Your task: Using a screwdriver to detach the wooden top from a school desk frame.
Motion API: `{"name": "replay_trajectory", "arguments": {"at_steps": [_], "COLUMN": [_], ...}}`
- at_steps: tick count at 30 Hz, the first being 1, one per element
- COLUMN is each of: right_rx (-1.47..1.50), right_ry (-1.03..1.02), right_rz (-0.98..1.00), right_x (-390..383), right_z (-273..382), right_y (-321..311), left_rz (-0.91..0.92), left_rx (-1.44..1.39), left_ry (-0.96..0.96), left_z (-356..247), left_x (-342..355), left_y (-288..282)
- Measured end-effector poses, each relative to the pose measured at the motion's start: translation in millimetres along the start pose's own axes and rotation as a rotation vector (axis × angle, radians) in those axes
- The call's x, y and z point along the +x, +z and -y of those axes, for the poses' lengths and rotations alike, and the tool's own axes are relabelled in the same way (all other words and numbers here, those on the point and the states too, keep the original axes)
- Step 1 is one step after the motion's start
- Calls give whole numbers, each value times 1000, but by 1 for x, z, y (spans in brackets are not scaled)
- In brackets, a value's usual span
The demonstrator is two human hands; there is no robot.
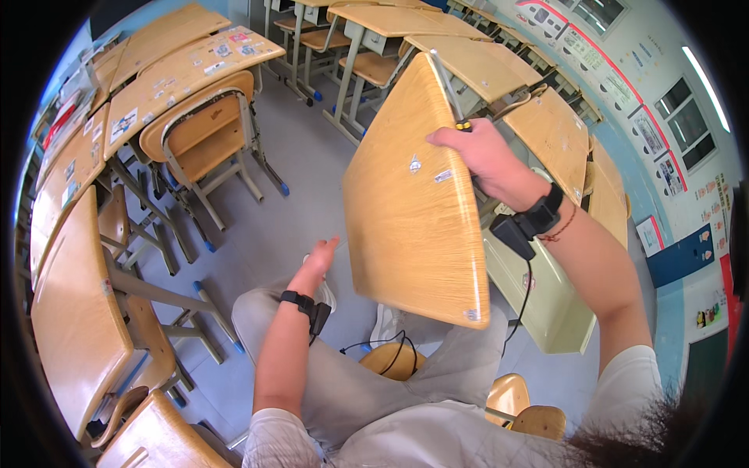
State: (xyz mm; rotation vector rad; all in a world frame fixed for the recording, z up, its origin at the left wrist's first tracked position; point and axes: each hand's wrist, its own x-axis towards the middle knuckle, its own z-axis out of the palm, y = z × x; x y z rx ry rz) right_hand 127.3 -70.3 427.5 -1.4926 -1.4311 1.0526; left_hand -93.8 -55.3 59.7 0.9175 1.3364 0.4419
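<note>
My right hand [484,160] grips the far edge of a light wooden desk lid [413,203] that is tilted up steeply; a thin tool with a yellow-and-black handle [452,97] lies under the same fingers against that edge. Below the raised lid the pale green desk box [538,300] shows. My left hand [316,261] hovers open beside the lid's lower left edge, fingers stretched, holding nothing. Both wrists wear black bands with a small black unit, and a cable runs down from the right one.
Rows of wooden school desks [187,70] and metal-framed chairs [207,132] fill the left and back. A desk [74,312] stands close at my left. I sit on a wooden chair [394,363]. Grey floor [304,164] lies between the rows.
</note>
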Motion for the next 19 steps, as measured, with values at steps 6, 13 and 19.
{"name": "replay_trajectory", "arguments": {"at_steps": [6,13,19], "right_rx": [26,-50,-148], "right_ry": [-49,-86,-14], "right_rz": [-2,28,96], "right_x": [-34,-54,-73], "right_z": [59,93,122], "right_y": [-13,-19,-29], "left_rz": [361,570,570], "left_rx": [41,-55,-30], "left_ry": [-71,-63,-193], "left_z": [10,9,24], "left_x": [0,-6,17], "left_y": [17,43,57]}}
